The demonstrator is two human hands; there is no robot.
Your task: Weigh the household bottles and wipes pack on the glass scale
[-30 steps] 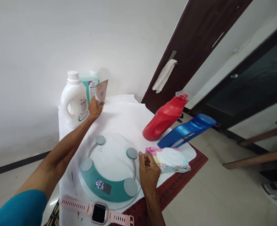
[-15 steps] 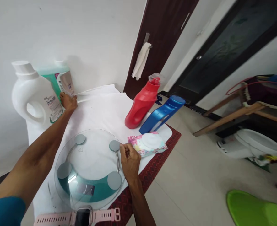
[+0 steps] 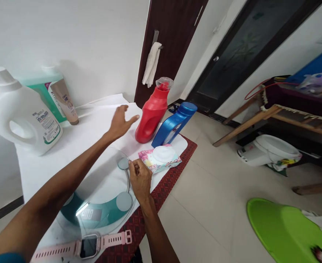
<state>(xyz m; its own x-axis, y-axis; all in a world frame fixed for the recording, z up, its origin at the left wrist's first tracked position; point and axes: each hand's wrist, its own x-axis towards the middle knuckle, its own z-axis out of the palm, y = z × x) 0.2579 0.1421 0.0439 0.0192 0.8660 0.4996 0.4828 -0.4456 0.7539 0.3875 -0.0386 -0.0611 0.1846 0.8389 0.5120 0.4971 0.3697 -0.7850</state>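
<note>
My left hand [image 3: 121,124] reaches over the white cloth [image 3: 95,120], thumb and fingers spread, holding nothing. Just right of it stands a red bottle [image 3: 152,117] with a clear cap; the hand looks close to it. My right hand [image 3: 141,179] is closed, thumb against fingers, at the right rim of a round glass scale [image 3: 106,212]. What it pinches, if anything, is hidden. My left forearm covers part of the scale, whose display is lit. A packet of wipes [image 3: 161,157] lies beside my right hand, with a blue bottle [image 3: 174,124] behind it.
At the left stand a white detergent jug [image 3: 21,109], a green liquid container [image 3: 37,86] and a brownish tube [image 3: 65,102]. A pink-strapped watch [image 3: 89,245] lies at the front. Right of the table are a white bucket [image 3: 270,149] and a green plastic item [image 3: 278,226] on the floor.
My left hand has left the brownish tube, which stands by the green container, and moved right toward the red bottle, opening. My right hand stays at the scale's rim. The view has shifted right.
</note>
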